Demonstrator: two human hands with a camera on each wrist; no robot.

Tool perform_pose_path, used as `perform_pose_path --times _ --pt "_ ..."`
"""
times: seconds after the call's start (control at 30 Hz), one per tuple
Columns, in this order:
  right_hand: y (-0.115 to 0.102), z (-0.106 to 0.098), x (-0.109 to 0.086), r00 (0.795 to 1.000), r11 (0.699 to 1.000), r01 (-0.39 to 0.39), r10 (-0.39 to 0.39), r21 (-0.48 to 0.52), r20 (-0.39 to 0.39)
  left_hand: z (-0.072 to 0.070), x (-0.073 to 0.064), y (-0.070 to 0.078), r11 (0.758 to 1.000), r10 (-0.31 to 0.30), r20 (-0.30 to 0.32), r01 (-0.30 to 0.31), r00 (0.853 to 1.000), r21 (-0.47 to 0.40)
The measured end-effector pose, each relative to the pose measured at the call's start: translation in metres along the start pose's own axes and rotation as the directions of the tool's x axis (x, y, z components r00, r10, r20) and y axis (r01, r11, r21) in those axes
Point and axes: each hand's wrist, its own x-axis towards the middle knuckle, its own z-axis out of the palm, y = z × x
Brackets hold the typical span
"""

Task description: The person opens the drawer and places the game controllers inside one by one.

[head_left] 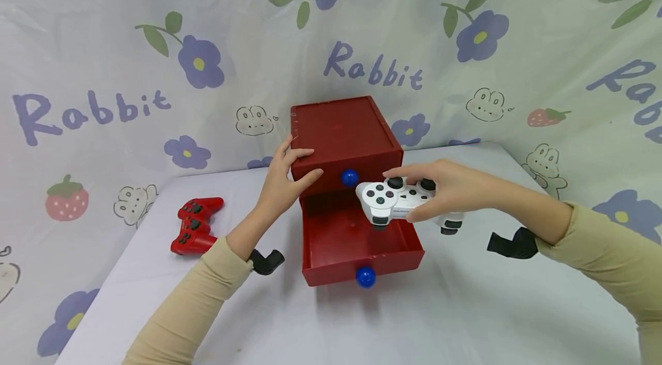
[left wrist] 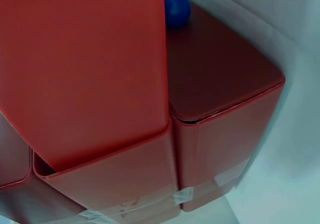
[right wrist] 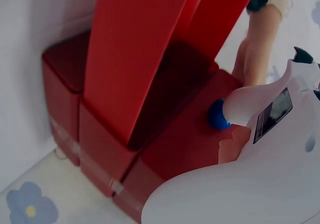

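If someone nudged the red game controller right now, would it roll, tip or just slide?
The red game controller would probably slide rather than roll, since its two-pronged shape isn't round. It lies low on the table, so tipping seems unlikely. Its hard-looking surface suggests stiffness.

In the head view's centre, the pulled-out drawer (head_left: 336,244) is accessible from above, though the white controller (head_left: 395,205) obstructs its upper right. The red cabinet (head_left: 343,129) blocks passage behind; counter (head_left: 279,319) leaves room at lower centre.

A red controller (head_left: 192,227) lies left — flowered curtain (head_left: 269,49) behind.
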Motion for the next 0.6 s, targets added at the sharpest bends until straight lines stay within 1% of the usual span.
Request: perform_pose_path --times 0.2,0.3,0.6 --pt "-0.008 0.01 0.012 0.997 0.998 0.069 -0.068 -0.012 0.036 -0.003 0.001 0.001 1.0 0.008 0.02 -0.008 1.0 0.021" --pt "-0.01 0.015 0.017 0.995 0.996 0.086 -0.085 -0.009 0.051 -0.003 0.001 0.001 1.0 0.012 0.031 -0.012 0.999 0.025" --pt "-0.015 0.026 0.032 0.992 0.996 0.082 -0.085 0.037 0.091 -0.004 0.0 0.001 1.0 0.015 0.025 -0.015 1.0 0.02"
